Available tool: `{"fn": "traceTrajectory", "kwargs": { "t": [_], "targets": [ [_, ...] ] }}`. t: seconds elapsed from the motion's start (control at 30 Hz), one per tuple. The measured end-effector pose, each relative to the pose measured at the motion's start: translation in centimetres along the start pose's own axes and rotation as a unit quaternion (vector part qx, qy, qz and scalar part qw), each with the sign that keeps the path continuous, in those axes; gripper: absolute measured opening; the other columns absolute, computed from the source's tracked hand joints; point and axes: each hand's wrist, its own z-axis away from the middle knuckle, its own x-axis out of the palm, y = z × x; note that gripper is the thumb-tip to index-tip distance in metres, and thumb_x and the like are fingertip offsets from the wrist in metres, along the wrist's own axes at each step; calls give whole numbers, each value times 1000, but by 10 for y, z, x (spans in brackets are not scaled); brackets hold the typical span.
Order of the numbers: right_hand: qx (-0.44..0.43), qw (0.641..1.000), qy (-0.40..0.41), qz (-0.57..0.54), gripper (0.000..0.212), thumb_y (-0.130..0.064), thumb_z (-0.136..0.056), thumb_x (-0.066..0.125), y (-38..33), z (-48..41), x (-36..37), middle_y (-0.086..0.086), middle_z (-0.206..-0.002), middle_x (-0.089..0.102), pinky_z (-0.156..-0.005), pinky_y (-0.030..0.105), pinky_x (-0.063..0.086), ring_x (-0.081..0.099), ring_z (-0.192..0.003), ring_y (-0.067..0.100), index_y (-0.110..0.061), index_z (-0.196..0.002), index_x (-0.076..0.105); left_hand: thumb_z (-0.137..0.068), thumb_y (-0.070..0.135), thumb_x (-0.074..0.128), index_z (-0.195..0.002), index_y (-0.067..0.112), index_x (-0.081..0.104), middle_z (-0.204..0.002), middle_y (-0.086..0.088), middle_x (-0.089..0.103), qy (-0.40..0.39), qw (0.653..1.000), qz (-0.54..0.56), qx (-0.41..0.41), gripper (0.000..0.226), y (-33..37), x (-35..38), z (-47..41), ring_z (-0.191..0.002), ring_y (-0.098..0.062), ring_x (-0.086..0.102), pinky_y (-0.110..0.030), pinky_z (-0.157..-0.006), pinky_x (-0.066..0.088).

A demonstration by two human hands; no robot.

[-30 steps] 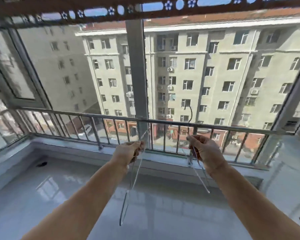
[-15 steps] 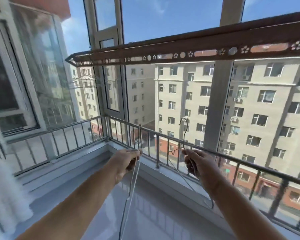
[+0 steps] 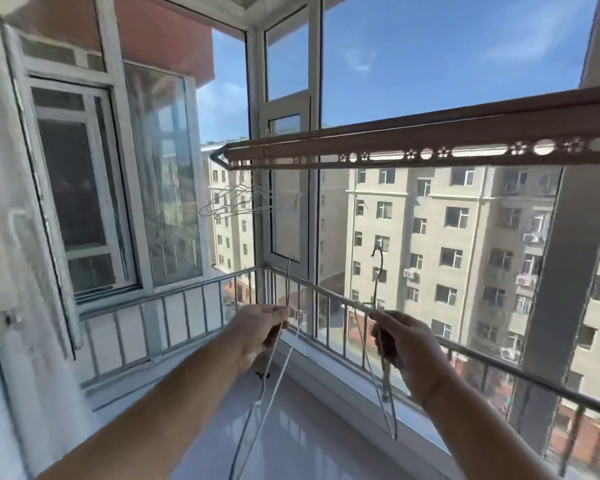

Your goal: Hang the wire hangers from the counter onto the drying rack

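Note:
My left hand [image 3: 260, 332] grips the neck of a thin wire hanger [image 3: 280, 365], hook upward, its body trailing down over the counter. My right hand [image 3: 400, 342] holds a second wire hanger [image 3: 378, 275] by the neck, hook raised, its frame hanging below my fingers. The drying rack [image 3: 413, 147] is a long brown bar with flower cutouts, high above both hands and running from centre to the right edge. Several wire hangers [image 3: 234, 204] hang from its left end.
A metal railing [image 3: 343, 301] runs along the window just beyond my hands. The pale counter [image 3: 302, 441] lies below my forearms. Window frames [image 3: 257, 168] meet in the corner ahead, and an apartment block stands outside.
My view has tilted up and swung left, bringing the rack's left end and the hung hangers into sight. Both hands have risen a little with their hangers.

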Motion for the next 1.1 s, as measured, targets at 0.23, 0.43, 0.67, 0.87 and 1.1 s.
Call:
{"fn": "traceTrajectory", "kwargs": {
  "t": [0.23,0.43,0.67,0.87,1.1],
  "targets": [
    [-28,999,-8,15,12,-7,-89,58,1,-91,60,2,-52,55,-40,16,39,43,-45,11,-4,-81,66,-91,9,56,-83,10,71,-79,-9,59,3,999,7,36,17,22,-40,-95,-72,-17,45,-26,-60,35],
    [-58,998,-17,-1,12,-8,-88,59,11,-195,99,0,-46,52,-41,17,33,39,-38,9,-2,-79,65,-90,8,56,-83,6,70,-76,-7,59,-3,998,42,49,16,39,-50,-193,-68,-15,46,-25,-62,37],
    [-66,998,-15,4,10,-8,-88,59,6,-311,135,4,-52,46,-38,16,32,36,-40,10,0,-87,65,-90,9,56,-94,1,69,-82,-8,60,-7,996,73,41,16,69,-59,-310,-72,-15,48,-24,-60,39],
    [-97,995,-6,15,9,-6,-88,57,-7,-386,163,-4,-43,50,-40,16,32,37,-35,6,-2,-87,65,-91,9,53,-92,-1,67,-79,-8,57,-42,993,97,43,17,100,-67,-396,-68,-14,46,-24,-57,38],
    [-145,988,32,48,9,-8,-88,58,-21,-458,198,1,-51,49,-38,15,33,37,-34,5,-1,-85,64,-92,11,52,-95,-1,66,-78,-5,52,-103,988,92,72,19,142,-77,-492,-65,-12,42,-22,-56,37]
  ]
}}
